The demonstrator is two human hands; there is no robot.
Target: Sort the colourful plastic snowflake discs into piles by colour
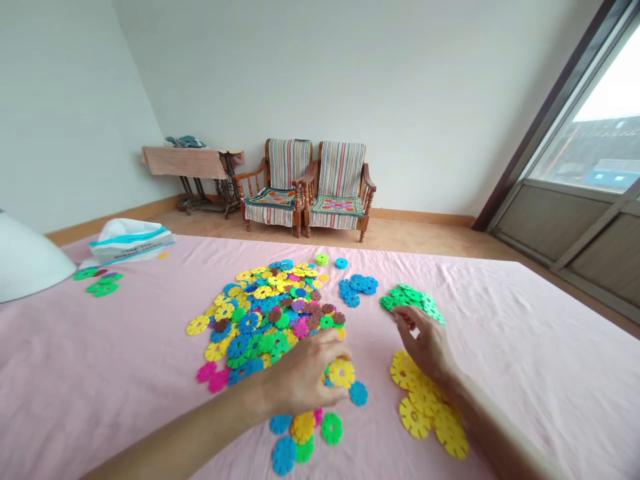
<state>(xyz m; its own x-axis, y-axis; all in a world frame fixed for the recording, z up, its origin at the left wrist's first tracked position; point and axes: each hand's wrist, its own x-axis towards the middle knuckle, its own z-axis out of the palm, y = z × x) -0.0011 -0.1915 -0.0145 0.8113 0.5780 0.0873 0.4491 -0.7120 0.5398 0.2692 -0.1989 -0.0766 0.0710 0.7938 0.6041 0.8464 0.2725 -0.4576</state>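
Observation:
My left hand point(313, 370) is closed around a yellow notched plastic disc point(341, 373), whose face points outward at my fingertips. It hovers at the near right edge of a large mixed pile of flower-shaped discs point(265, 313) in yellow, blue, green, brown, pink and purple. A blue disc point(359, 393) lies just right of that hand. My right hand point(425, 337) is curled with thumb and forefinger pinched, by the near side of a green disc pile point(411, 298). Whatever those fingers hold, if anything, is hidden. Below the right hand spreads a group of yellow discs point(425, 400).
Blue discs point(356, 287) form a small group beyond the hands. Several loose discs point(285, 455) lie at the near edge. A white and blue plastic bag point(131, 240) and a white rounded object point(30, 260) sit at left on the pink cloth point(165, 373). Two chairs point(337, 187) stand behind.

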